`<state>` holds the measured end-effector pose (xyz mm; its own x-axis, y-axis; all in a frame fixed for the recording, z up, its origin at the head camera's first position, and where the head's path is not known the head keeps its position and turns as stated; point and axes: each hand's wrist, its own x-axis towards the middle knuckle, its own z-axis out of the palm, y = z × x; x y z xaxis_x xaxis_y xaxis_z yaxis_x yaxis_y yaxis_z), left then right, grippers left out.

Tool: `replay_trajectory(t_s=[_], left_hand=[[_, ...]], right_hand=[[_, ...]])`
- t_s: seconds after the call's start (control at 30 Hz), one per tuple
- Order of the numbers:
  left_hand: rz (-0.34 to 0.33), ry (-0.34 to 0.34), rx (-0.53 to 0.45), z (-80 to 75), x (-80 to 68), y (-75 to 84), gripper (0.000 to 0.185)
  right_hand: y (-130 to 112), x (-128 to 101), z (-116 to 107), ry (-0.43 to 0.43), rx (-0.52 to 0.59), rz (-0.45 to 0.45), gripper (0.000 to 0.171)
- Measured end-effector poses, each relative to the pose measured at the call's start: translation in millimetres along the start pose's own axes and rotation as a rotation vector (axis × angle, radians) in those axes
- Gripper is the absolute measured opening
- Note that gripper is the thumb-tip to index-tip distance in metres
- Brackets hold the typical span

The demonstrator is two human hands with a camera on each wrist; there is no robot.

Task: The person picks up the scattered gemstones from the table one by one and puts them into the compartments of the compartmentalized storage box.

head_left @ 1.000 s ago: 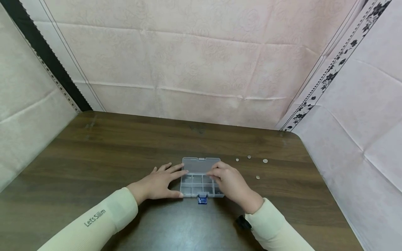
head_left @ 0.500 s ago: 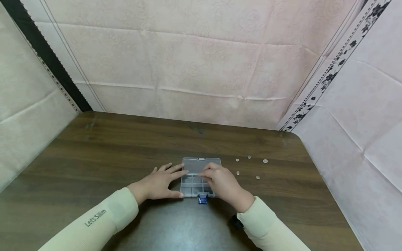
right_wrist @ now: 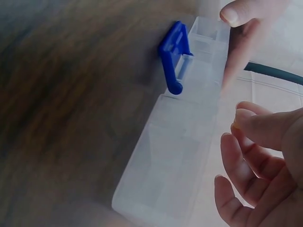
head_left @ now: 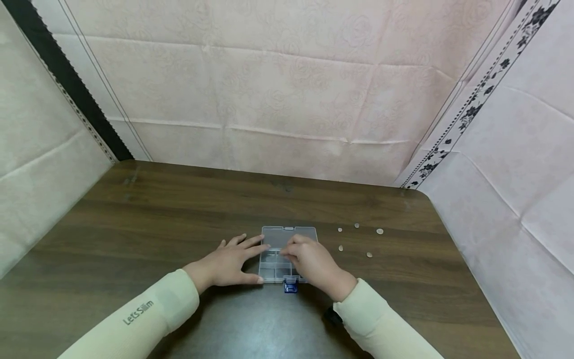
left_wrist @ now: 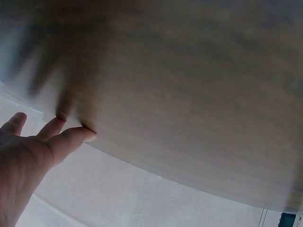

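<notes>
Pink cloth (head_left: 287, 99) draped across whole upper half of head view and down both sides; black floral band (head_left: 471, 99) running diagonally at upper right, dark strip (head_left: 58, 70) at upper left.

Dark wood table (head_left: 157, 209) filling lower half of frame.

Cream sleeves entering from bottom edge: left sleeve (head_left: 134, 319) at lower left with small grey lettering, right sleeve (head_left: 381, 324) at lower right of centre.

Clear plastic box (head_left: 280, 259) at centre of frame, just below mid-height, lid (head_left: 287, 235) open and lying flat on far side. Divided compartments visible inside; contents not discernible. Blue latch (head_left: 290, 285) on near edge, hanging open; same latch (right_wrist: 174, 56) at upper centre of right wrist view.

Left hand (head_left: 228, 262) just left of box, flat on table, fingers spread and straight, fingertips touching left edge of box. Holding nothing. Left wrist view blurred; fingers (left_wrist: 66, 139) extended at left edge of that frame.

Right hand (head_left: 314, 262) over right part of box, fingers curled down into compartments. In right wrist view, thumb and fingertips (right_wrist: 246, 118) drawn close together at right of frame; whether anything is pinched between them cannot be told.

Five small pale buttons (head_left: 358, 239) scattered on table right of box, well apart from both hands.
</notes>
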<state>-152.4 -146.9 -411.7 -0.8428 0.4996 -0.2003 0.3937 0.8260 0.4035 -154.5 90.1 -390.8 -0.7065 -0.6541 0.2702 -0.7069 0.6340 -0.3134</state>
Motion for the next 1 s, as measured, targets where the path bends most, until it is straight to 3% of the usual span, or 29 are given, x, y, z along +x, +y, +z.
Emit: replay_trajectory(t_s=[0.7,1.0], left_hand=[[0.007,-0.006,-0.009,-0.3,-0.7,0.7,0.08],[0.004,-0.006,0.0,0.3,-0.9,-0.5,0.081]], right_hand=[[1.4,3.8,7.6,0.004,-0.114,-0.019,0.015],[-0.8,2.7,2.0,-0.006,-0.126,0.088,0.051]])
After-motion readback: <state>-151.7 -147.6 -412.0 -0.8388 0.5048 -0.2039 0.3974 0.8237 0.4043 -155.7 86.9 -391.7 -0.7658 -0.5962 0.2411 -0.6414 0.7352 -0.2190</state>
